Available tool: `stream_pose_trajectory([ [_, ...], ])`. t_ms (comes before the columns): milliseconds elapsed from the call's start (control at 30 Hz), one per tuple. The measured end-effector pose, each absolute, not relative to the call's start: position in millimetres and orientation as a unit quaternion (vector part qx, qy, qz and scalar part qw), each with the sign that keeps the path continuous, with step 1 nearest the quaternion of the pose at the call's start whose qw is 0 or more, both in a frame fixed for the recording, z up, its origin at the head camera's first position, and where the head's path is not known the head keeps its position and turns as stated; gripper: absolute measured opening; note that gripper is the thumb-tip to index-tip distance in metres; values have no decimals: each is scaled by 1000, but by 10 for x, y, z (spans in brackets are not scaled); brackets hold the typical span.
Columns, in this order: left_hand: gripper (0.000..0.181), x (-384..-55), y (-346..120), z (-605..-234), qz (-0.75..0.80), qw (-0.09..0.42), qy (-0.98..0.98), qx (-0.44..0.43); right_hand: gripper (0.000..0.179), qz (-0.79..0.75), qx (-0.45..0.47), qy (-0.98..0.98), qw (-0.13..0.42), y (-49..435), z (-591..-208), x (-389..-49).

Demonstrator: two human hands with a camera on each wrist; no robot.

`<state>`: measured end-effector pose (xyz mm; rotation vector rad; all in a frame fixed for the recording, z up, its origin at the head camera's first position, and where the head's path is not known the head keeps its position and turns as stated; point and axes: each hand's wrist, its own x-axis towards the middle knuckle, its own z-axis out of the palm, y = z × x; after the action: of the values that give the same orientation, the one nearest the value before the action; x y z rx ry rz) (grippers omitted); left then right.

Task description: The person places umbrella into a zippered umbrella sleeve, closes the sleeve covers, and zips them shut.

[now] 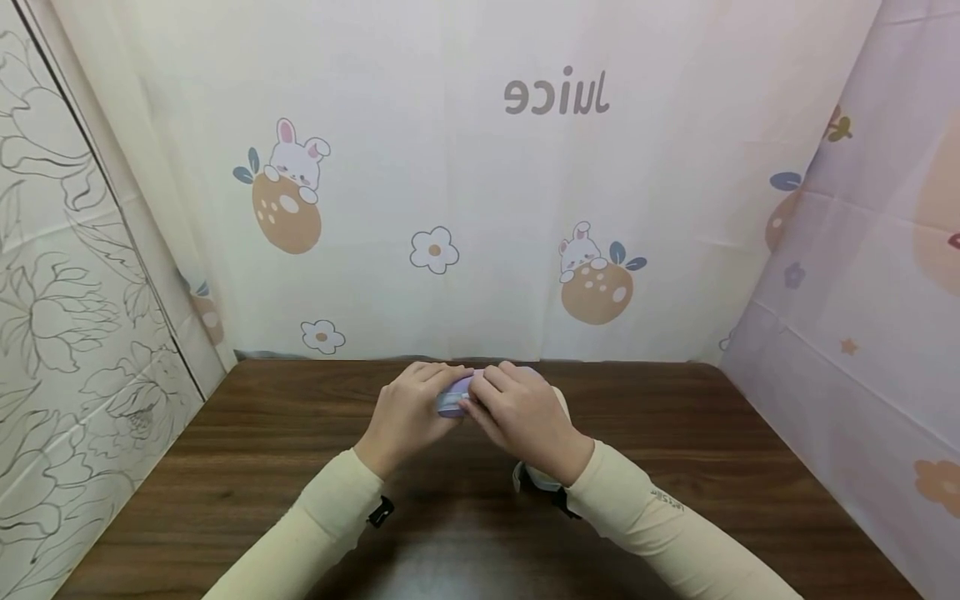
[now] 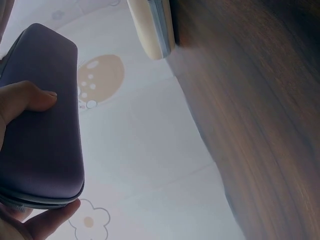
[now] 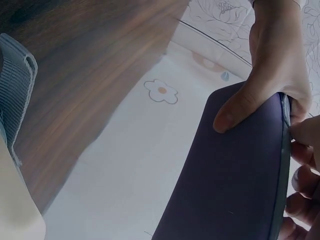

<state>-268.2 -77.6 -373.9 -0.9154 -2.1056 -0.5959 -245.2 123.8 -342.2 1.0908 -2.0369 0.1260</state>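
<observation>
A pale printed curtain (image 1: 487,183) stands behind a dark wooden desk (image 1: 255,467). Two cream sleeves (image 1: 300,533) reach up over the desk from its near side. Between the hands, near the far edge in the head view and held up off the desk, is a purple case (image 2: 47,140). A cream object (image 2: 143,25) with a grey band shows partly behind the right hand. The left hand (image 1: 411,408) grips one end of the case, thumb laid across its face and fingers round behind. The right hand (image 1: 528,412) has its fingers curled against the case's edge, thumb and forefinger pinched close together at the grey seam (image 3: 283,175); what lies between them is hidden.
</observation>
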Motion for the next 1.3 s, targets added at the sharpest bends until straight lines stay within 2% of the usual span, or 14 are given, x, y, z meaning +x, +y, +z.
stream_pose_trajectory([
  [1300, 49, -2683, -848, -3724, -230, 383, -821, -356, 16, 78, 399, -819, 404, 1477, -3469, -2426],
])
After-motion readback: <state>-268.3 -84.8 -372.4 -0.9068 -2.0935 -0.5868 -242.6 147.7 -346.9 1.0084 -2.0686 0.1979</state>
